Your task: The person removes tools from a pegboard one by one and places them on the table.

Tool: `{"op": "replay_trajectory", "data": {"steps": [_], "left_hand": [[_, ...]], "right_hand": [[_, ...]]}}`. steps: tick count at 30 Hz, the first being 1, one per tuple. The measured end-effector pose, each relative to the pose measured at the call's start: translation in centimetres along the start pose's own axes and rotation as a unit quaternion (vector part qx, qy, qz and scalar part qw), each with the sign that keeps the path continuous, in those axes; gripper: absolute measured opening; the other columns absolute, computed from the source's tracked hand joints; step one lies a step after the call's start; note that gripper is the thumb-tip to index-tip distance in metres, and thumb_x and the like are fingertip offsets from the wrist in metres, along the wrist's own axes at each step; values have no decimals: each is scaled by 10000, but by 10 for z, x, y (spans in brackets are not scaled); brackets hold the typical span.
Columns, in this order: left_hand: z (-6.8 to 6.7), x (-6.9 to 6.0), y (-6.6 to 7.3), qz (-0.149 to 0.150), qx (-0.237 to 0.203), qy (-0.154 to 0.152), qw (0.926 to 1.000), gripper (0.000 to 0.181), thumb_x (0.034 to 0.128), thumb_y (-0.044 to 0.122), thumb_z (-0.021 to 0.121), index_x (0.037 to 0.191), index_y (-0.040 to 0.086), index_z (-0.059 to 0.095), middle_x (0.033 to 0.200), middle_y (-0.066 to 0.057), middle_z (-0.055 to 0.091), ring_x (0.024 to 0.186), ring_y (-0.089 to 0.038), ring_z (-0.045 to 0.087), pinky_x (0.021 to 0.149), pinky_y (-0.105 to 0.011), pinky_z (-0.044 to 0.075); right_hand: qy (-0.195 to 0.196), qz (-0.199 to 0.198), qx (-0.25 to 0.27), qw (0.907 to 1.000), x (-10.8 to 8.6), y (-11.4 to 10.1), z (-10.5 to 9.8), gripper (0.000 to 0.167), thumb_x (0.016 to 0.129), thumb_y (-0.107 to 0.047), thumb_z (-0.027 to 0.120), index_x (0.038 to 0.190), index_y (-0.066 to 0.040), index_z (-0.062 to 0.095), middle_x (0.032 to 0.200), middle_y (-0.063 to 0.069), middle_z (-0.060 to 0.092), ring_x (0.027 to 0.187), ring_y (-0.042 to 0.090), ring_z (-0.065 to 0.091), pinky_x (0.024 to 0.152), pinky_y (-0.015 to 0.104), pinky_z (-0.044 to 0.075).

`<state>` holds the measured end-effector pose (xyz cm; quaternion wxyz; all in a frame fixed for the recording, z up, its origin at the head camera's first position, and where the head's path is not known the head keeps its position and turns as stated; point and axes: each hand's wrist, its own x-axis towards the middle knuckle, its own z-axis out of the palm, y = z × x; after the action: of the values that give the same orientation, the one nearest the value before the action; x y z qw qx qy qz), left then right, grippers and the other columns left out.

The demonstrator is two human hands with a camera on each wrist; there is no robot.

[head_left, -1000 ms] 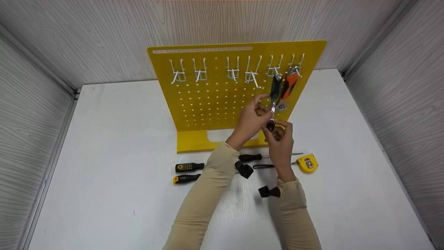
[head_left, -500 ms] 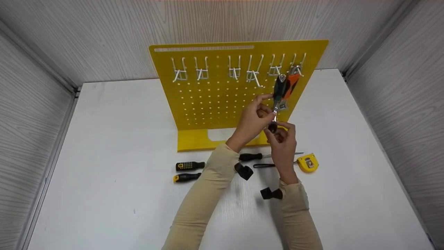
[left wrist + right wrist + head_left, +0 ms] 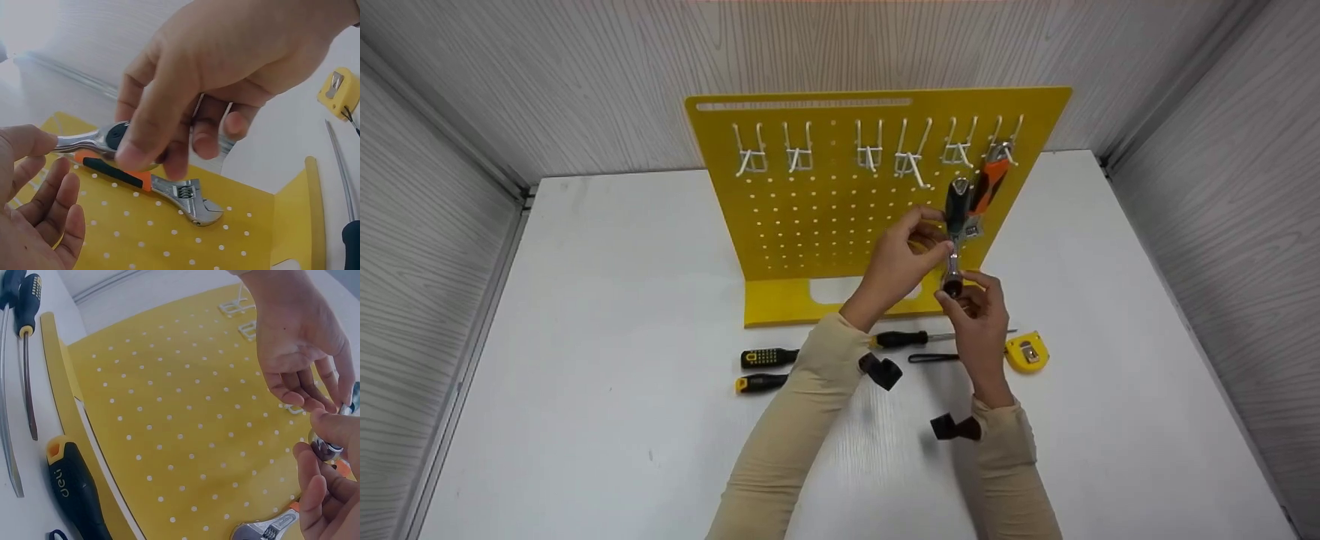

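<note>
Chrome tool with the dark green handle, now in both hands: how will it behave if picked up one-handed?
The chrome tool should feel stiff: its shaft looks straight and metallic. Probably weighty for its size, given the metal head. That head may be slippery, being smooth and shiny.

One word could be read: "deli", in pale lower-case letters along the black handle of the screwdriver [image 3: 76,486] that lay just on the near side of the yellow pegboard base [image 3: 776,304], to the right of two other handles. On the far one of those, the patterned handle [image 3: 769,358], stood rows of small yellow marks, perhaps lettering, too small to make out.
</note>
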<state>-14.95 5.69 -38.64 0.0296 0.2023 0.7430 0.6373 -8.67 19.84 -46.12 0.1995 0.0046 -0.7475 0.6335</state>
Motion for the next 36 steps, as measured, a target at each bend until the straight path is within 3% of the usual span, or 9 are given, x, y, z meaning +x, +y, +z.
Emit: {"op": "replay_trajectory", "data": {"steps": [7, 20, 26, 36], "left_hand": [[-8, -5, 1, -102, 5, 108, 9999, 265, 908, 164, 658, 1141, 62, 585, 1031, -92, 645, 906, -143, 581, 824, -207, 482], [-20, -16, 2, -92, -4, 301, 9995, 306, 909, 179, 655, 1191, 86, 582, 1048, -75, 641, 905, -139, 563, 816, -250, 463], [-26, -24, -4, -61, -170, 358, 9992, 295, 913, 177, 656, 1182, 87, 575, 1052, -80, 636, 913, -141, 567, 833, -326, 468], [-36, -39, -19, -169, -252, 505, 9983, 279, 885, 191, 684, 1126, 87, 590, 1018, -85, 668, 893, -129, 578, 773, -266, 447]], "right_hand": [[-205, 32, 311, 9993, -4, 2, -6, 387, 868, -139, 713, 1194, 1, 558, 903, 54, 664, 725, 128, 564, 668, 216, 482], [-293, 156, 329, 9989, -7, 4, -9, 354, 890, -103, 682, 1218, -16, 578, 936, -32, 667, 754, 137, 561, 679, 215, 480], [-208, 291, 172, 9992, -8, 5, -11, 372, 891, -133, 686, 1239, -46, 588, 970, -36, 666, 763, 143, 558, 668, 211, 475], [-108, 256, 455, 9986, -9, 2, -16, 363, 876, -74, 690, 1205, 19, 571, 988, -39, 673, 721, 114, 550, 628, 188, 464]]}}
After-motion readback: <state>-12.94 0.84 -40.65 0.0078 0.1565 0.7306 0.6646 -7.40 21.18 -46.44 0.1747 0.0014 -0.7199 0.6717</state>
